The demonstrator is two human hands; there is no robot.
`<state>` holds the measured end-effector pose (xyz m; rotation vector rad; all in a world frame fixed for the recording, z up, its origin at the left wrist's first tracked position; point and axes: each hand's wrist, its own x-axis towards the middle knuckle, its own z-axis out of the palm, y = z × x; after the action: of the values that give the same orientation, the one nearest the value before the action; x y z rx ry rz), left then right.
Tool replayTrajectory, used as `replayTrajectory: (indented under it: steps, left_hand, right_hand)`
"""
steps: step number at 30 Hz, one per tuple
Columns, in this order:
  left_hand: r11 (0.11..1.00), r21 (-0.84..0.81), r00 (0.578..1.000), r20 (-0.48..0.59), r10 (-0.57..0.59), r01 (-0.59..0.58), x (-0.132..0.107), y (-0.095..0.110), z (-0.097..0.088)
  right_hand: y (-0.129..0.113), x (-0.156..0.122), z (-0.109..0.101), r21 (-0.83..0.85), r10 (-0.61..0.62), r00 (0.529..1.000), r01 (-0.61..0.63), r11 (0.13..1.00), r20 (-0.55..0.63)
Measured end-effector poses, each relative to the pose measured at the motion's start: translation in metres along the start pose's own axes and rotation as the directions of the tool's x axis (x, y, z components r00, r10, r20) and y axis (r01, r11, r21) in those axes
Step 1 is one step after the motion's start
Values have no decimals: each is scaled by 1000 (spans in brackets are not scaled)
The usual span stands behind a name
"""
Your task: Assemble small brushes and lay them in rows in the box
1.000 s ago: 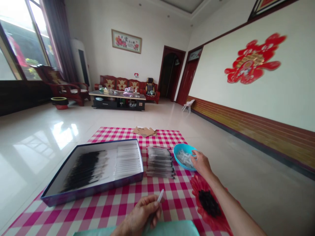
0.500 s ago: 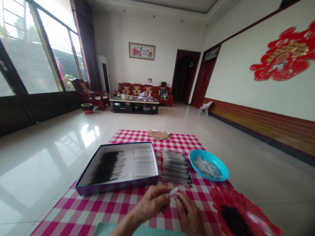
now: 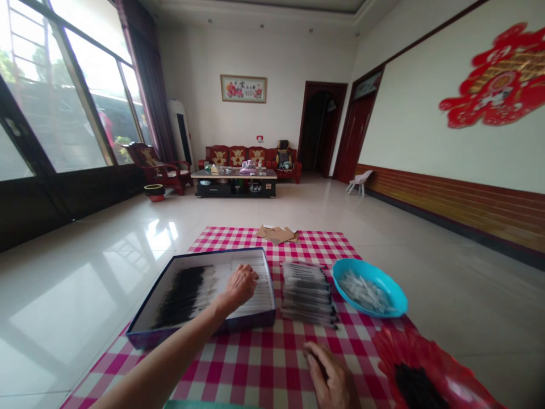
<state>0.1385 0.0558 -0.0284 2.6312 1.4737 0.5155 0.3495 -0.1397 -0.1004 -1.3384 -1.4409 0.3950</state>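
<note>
My left hand [image 3: 242, 282] reaches into the shallow box [image 3: 140, 336], its fingers bent down over a row of white plastic tubes [image 3: 264, 292]. What its fingertips hold is hidden. Dark, thin pen-like sticks [image 3: 183, 292] fill the left part of this box. My right hand [image 3: 330, 372] rests low over the checked cloth, thumb and fingers curled together; anything in them is too small to make out. Ahead of it lies a stack of clear, dark-tipped pen-like tubes [image 3: 307, 291].
A blue bowl [image 3: 398, 298] of small clear pieces stands at the right. Nearer is a red petal-shaped dish [image 3: 453, 375] with black bits. Torn cardboard [image 3: 277, 234] lies at the far end of the checked cloth [image 3: 238, 369]. A green sheet edge [image 3: 204, 404] shows in front.
My left hand has left my right hand and moved forward and left into the box. The white tube that was between my hands no longer shows there. My right hand stays low.
</note>
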Motion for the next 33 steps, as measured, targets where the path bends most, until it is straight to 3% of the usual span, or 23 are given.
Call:
replayTrajectory:
  steps: [3, 8, 13, 16, 21, 26, 33]
  left_hand:
    - [1000, 16, 1000, 0, 12, -12, 2, -1, 2]
    - [999, 6, 998, -57, 37, -37, 0, 3, -9]
    - [987, -83, 966, -232, 112, -134, -28, 39, -30]
    - [949, -218, 928, -343, 145, -229, -57, 67, -26]
    - [922, -309, 950, -273, 150, -235, -89, 97, 3]
    - [931, -253, 957, -186, 221, -264, -95, 112, 25]
    - [933, -180, 950, -43, 309, -311, -93, 132, 43]
  right_hand:
    - [0, 0, -5, -33, -7, 999, 8, 999, 32]
    - [8, 7, -11, -191, -101, 993, 87, 978, -63]
    - [23, 14, -16, -443, -128, 991, 125, 888, 22]
    - [26, 13, -17, -534, -165, 986, 151, 832, 23]
    - [20, 8, -21, -569, -221, 975, 177, 803, -7]
    - [20, 7, -22, -596, -189, 981, 184, 782, 55]
    - [8, 8, -20, -421, -140, 986, 165, 892, 89]
